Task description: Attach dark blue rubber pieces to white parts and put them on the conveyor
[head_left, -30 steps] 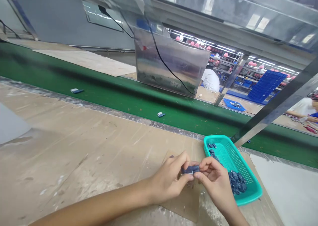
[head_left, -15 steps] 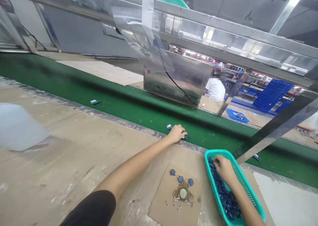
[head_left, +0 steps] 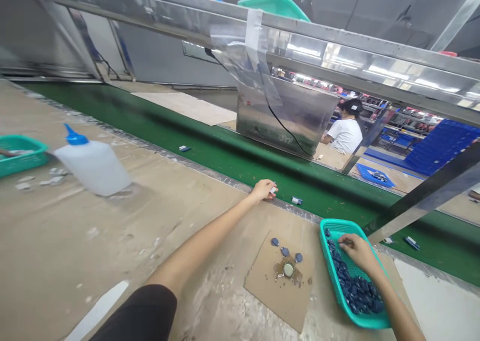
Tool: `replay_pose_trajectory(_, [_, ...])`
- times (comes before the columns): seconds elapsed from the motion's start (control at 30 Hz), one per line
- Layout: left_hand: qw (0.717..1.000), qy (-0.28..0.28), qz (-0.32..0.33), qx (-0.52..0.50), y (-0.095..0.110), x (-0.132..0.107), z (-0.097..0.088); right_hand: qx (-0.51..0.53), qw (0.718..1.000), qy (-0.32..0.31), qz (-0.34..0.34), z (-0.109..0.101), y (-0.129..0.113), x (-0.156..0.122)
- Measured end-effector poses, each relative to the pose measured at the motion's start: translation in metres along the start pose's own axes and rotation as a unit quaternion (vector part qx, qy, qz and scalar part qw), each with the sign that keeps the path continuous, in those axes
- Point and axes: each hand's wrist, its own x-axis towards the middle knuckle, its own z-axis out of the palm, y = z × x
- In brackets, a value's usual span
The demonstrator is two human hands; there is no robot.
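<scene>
My left hand (head_left: 263, 188) reaches out to the near edge of the green conveyor belt (head_left: 210, 156). Its fingers are curled on a small white-and-blue part (head_left: 273, 189). Another such part (head_left: 297, 200) lies on the belt just to its right. My right hand (head_left: 355, 251) is inside the teal basket (head_left: 330, 276), its fingers bent down and pinched among several small dark blue parts (head_left: 358, 293); what they hold is hidden. Between my arms lies a cardboard sheet (head_left: 277, 296) with three blue parts (head_left: 285, 251) and a round cap (head_left: 288, 269) in a glue stain.
A white squeeze bottle (head_left: 93, 166) with a blue nozzle stands at the left, beside another teal basket (head_left: 18, 153). A steel box (head_left: 285, 113) with a black cable sits beyond the belt. A person in a white shirt (head_left: 347, 133) works behind it. More parts (head_left: 184, 148) lie on the belt.
A second ago both hands pinched one blue part over the cardboard. Since then the left hand went out to the belt edge and the right hand went into the basket. My view swung left.
</scene>
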Motion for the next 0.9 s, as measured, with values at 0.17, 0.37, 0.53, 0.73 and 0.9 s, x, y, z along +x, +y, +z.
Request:
replay_pose_trajectory(0.17, [0.979,-0.039,-0.041,-0.194,-0.008,-0.063,0.002,0.084,0.995,-0.029,-0.044,-0.011,-0.043,-0.014])
replay_pose_trajectory(0.37, [0.946,-0.133,-0.057,-0.289,-0.012,-0.129,0.005,0.087,0.986,-0.082,-0.120,0.052,-0.108,-0.052])
replay_pose_trajectory(0.53, [0.938,-0.183,-0.031,-0.294,-0.010,-0.140,0.001,0.076,0.991,-0.056,-0.094,0.087,-0.118,-0.068])
replay_pose_trajectory(0.73, [0.939,-0.217,0.001,-0.268,-0.006,-0.138,0.015,0.135,0.990,-0.027,-0.041,0.091,-0.124,-0.076])
replay_pose_trajectory(0.9, [0.934,-0.265,0.015,-0.240,-0.002,-0.151,0.027,0.280,0.959,0.045,0.013,0.076,-0.131,-0.082])
